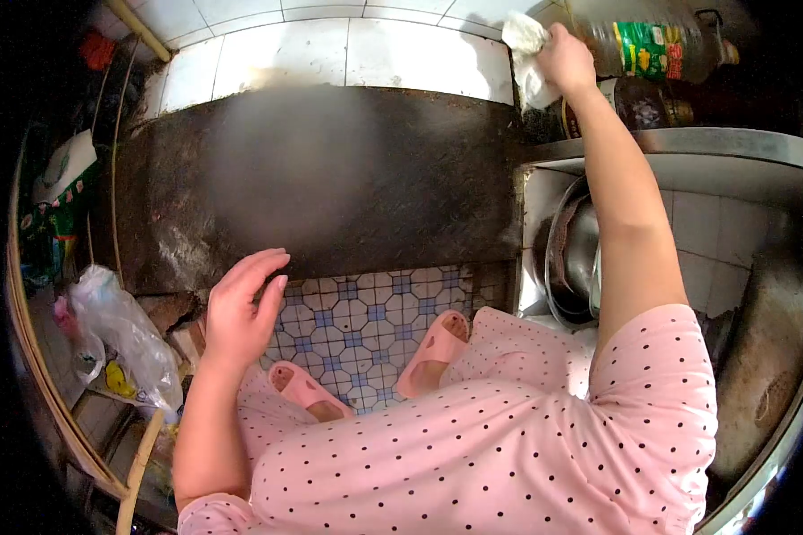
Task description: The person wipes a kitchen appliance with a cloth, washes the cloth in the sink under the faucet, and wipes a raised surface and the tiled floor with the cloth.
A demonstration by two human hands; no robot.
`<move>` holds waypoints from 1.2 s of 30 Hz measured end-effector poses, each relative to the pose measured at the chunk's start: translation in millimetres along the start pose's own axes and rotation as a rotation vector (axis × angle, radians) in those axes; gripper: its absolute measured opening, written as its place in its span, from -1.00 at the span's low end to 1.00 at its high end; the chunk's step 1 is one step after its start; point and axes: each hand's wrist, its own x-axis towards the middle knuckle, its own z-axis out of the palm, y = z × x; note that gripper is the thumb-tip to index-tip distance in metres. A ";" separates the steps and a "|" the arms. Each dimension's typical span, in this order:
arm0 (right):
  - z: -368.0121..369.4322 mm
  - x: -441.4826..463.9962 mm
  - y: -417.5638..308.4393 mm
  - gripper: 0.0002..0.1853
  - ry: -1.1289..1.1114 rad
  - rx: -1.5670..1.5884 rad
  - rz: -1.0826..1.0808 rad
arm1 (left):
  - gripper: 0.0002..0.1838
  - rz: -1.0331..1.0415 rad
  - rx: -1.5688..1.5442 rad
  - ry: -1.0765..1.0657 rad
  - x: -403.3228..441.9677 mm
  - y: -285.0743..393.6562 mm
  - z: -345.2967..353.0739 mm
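Observation:
My right hand point(567, 61) reaches far forward and grips a crumpled white cloth point(526, 37) beside the tiled wall. A large plastic oil bottle point(660, 49) with a green and yellow label lies close to that hand. Below it is a dark bottle point(641, 104), partly hidden by my arm. My left hand point(244, 308) hovers near the front edge of a dark, stained slab point(428, 178). Its fingers are slightly bent and apart, with nothing in them.
White tiles point(281, 53) run behind the slab, and a grey blur covers part of it. Metal basins point(567, 254) stand under the steel-edged counter point(732, 147) at right. A plastic bag point(125, 330) hangs at left, near a wooden stick point(140, 473). Patterned floor tiles point(357, 330) lie below.

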 end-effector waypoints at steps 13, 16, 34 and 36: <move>36.5 -116.6 -90.9 -0.46 -0.215 0.295 -0.318 | -0.77 0.013 -0.031 0.009 -0.8 -4.5 -11.1; 116.6 -143.9 -77.2 -0.39 -0.204 0.139 -0.305 | -0.76 0.006 -0.041 0.011 -6.3 -4.3 -13.0; 66.3 -196.4 -188.0 -0.61 0.031 0.249 -0.489 | -0.77 0.032 -0.046 0.076 -19.4 -7.1 -23.7; 116.0 -171.8 -175.9 -0.44 -0.022 0.310 -0.124 | -0.75 -0.003 -0.038 0.024 -24.9 -10.6 -26.3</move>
